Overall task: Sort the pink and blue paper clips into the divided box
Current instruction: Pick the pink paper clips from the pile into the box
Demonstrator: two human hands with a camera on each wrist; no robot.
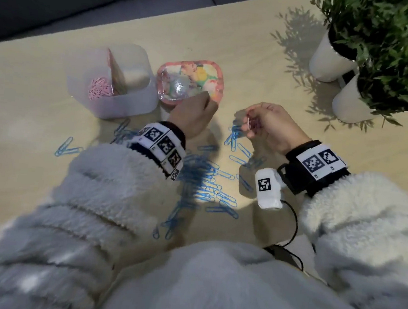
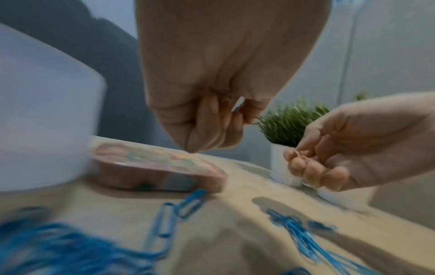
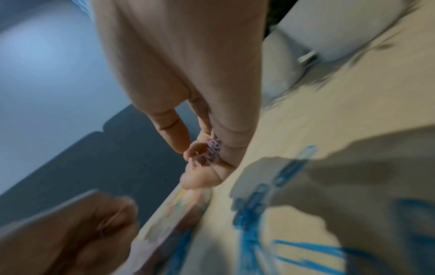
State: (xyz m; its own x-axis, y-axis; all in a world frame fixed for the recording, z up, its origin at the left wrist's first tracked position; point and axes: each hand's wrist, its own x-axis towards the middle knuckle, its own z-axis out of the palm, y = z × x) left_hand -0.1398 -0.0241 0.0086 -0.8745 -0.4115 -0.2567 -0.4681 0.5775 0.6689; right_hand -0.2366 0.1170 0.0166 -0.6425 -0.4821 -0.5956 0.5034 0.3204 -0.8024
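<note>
Left wrist: left hand [image 2: 212,89] blurred | fingers [image 2: 207,119] curled | contents unclear

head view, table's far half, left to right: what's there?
divided box with pink paper clips in its left compartment → patterned tray → left hand → right hand holding pink clips → two white plant pots
</note>
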